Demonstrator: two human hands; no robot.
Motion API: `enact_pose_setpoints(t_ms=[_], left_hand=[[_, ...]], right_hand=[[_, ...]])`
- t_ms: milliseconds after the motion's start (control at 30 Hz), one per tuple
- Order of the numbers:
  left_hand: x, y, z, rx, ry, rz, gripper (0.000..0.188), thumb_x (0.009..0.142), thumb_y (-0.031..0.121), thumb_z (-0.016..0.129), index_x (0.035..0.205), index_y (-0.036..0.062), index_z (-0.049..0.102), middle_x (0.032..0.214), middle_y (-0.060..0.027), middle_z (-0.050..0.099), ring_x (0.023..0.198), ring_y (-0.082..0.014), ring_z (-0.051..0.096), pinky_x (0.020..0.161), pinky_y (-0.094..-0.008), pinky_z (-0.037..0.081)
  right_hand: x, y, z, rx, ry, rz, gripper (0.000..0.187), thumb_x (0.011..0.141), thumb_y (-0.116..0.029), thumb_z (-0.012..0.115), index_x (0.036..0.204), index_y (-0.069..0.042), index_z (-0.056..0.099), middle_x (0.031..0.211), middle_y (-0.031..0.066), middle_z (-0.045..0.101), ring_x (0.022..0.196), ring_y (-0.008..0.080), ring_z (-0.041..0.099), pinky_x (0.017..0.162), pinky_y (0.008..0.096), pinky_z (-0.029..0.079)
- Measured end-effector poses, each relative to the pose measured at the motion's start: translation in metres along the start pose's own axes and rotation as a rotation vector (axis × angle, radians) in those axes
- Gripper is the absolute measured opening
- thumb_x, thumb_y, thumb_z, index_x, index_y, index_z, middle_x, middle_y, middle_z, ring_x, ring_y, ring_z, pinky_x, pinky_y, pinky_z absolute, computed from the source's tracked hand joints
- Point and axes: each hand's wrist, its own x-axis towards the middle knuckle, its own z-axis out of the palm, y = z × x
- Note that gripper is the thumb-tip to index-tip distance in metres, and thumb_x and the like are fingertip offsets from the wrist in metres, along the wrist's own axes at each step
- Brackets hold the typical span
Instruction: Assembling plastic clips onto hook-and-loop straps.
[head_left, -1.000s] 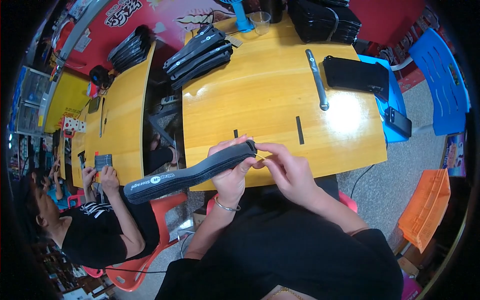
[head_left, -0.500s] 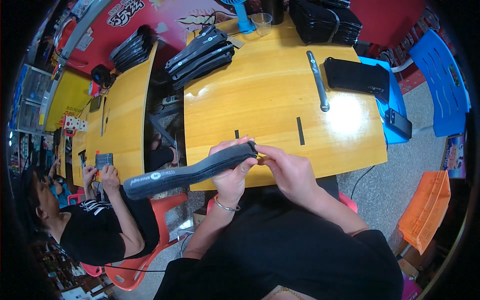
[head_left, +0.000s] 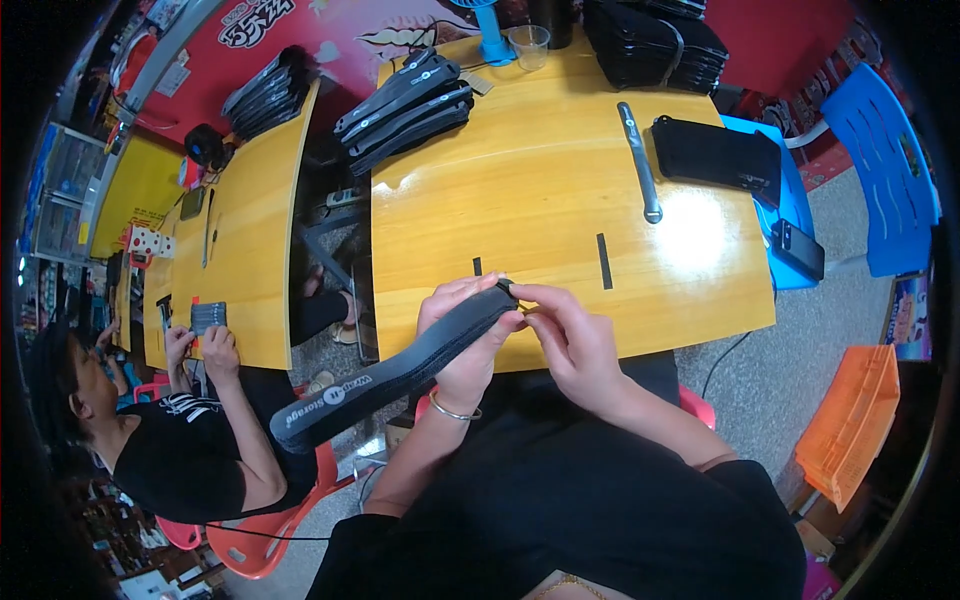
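My left hand (head_left: 462, 350) is closed around a stack of dark grey fabric straps (head_left: 390, 382) near its upper end. White lettering marks the top strap, and the stack's rounded free end slopes down to the left, past the table's front edge. At the upper end, the fingers of my right hand (head_left: 578, 335) are bent into a pinch. A thin yellowish band, looking like a rubber band, shows between the fingertips of both hands; most of it is hidden. Farther off, a single grey strap (head_left: 640, 165) lies flat on the wooden table (head_left: 500, 190).
Bundled straps (head_left: 410, 112) lie at the table's far left. A black pouch (head_left: 715, 155), a banded black stack (head_left: 655, 50), a clear cup (head_left: 530, 48) and a blue fan (head_left: 490, 35) lie or stand beyond. Another person (head_left: 180, 450) works at the left table.
The stack's free end has swung right and downward, so it tilts more steeply. Both hands stay together at its upper end, shifting only slightly.
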Motion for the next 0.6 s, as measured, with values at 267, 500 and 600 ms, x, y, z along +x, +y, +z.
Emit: enact_pose_setpoints(t_ms=[267,500,600], left_hand=[[-0.007,-0.001,-0.002,-0.241,0.074,-0.213,0.048,0.075,0.002,0.075,0.112,0.0002,0.044,0.108,-0.0143,0.058,0.105,-0.0234,0.059,0.091,-0.0335,0.049],[-0.005,-0.002,-0.002,-0.163,0.059,-0.163,0.047,0.076,-0.002,0.073,0.113,-0.0005,0.044,0.110,-0.0138,0.056,0.105,-0.0228,0.059,0.093,-0.0324,0.048],[-0.006,-0.002,-0.004,-0.117,0.046,-0.181,0.047,0.076,-0.005,0.071,0.115,-0.0011,0.045,0.111,-0.0141,0.056,0.106,-0.0224,0.058,0.093,-0.0321,0.048]], right_hand=[[0.003,0.007,0.005,0.007,0.018,-0.045,0.032,0.084,0.004,0.058,0.115,-0.004,0.059,0.095,0.0168,0.066,0.080,0.0250,0.069,0.066,0.0302,0.053],[0.007,0.011,0.006,-0.020,0.047,-0.042,0.033,0.080,0.009,0.058,0.109,-0.004,0.062,0.093,0.0159,0.067,0.080,0.0248,0.069,0.068,0.0310,0.054],[0.009,0.016,0.005,-0.057,0.057,-0.104,0.033,0.078,0.010,0.057,0.108,-0.005,0.063,0.093,0.0157,0.067,0.079,0.0244,0.069,0.067,0.0317,0.054]])
